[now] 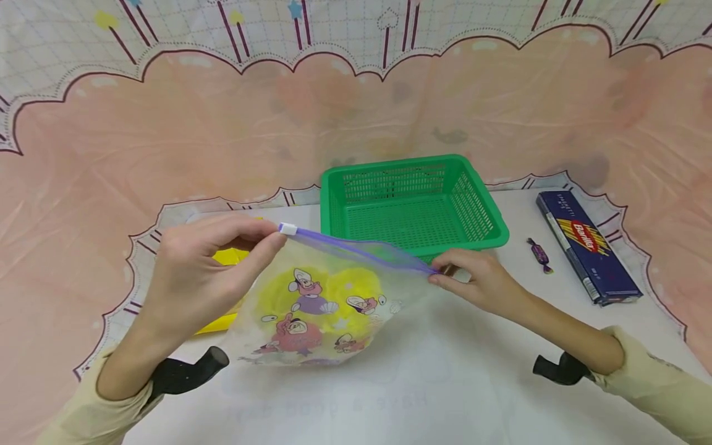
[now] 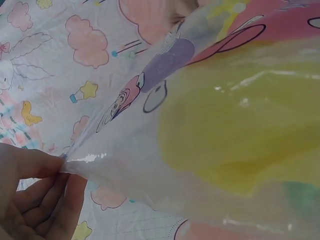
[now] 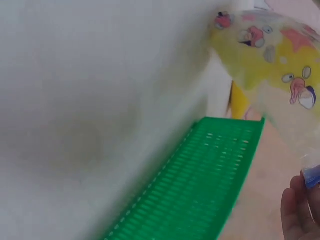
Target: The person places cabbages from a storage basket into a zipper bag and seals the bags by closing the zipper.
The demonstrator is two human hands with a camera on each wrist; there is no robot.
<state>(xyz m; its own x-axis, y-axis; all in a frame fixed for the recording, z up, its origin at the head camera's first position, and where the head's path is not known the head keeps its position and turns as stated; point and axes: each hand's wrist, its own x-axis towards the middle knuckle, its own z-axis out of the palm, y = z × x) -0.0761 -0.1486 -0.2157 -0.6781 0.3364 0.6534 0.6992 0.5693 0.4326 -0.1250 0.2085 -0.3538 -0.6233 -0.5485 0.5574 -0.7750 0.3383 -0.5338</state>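
A translucent slider bag (image 1: 334, 321) with cartoon prints and a purple zip strip (image 1: 356, 247) hangs above the white table. Its white slider (image 1: 288, 228) sits at the upper left corner, where my left hand (image 1: 203, 278) pinches the bag between thumb and forefinger. At the other end of the strip, my right hand (image 1: 481, 281) pinches the corner. Yellow shows on or through the bag; I cannot tell which. The left wrist view shows the bag (image 2: 225, 130) stretched out from the left hand's fingertips (image 2: 52, 165).
Behind the bag stands a green plastic basket (image 1: 497, 232). To its right lie a wrapped candy (image 1: 539, 255) and a blue Barilla spaghetti box (image 1: 589, 247). Something yellow (image 1: 219, 324) is partly hidden behind the left hand. A patterned cloth (image 1: 250, 136) hangs behind the table.
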